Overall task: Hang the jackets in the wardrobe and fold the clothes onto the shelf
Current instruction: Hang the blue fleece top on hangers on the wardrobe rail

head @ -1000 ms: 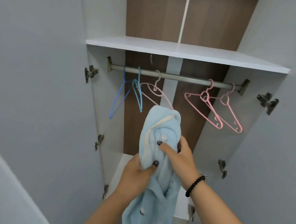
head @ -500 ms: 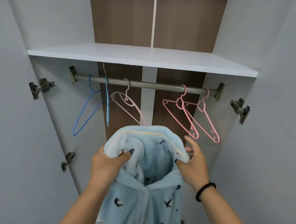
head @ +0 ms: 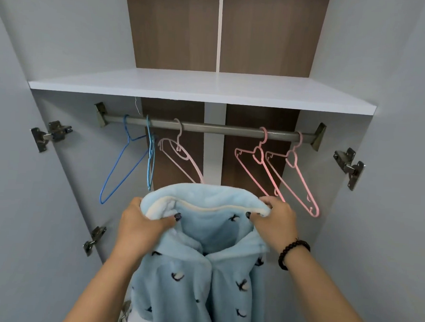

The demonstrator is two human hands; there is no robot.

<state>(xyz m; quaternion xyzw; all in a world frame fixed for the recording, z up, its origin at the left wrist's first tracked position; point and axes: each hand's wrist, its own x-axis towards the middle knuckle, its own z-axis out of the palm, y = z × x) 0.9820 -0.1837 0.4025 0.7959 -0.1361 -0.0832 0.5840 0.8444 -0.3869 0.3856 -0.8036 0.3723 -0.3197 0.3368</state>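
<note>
Jacket [head: 199, 284]: one, light blue fleece with small dark motifs, held up in front of the open wardrobe [head: 64, 52], below the rail [head: 213, 129]. Its front faces the camera and its body hangs down between the forearms. The collar is spread wide between the two hands.

Wardrobe: one white shelf [head: 203, 89] spans the full width, with a brown back panel behind it. One metal rail runs just under the shelf. Four door hinges are visible: three on the left side, one on the right.

Hangers on the rail, five in total: two blue hangers [head: 127, 160] at the left end, three pink hangers [head: 275, 174] from the middle to the right end. All five are bare.

Left hand [head: 140, 227]: fingers curled round the left collar edge, thumb pressed on the fabric. Right hand [head: 276, 220]: pinches the right collar edge. One dark bead bracelet [head: 291, 252] sits on the right wrist.
</note>
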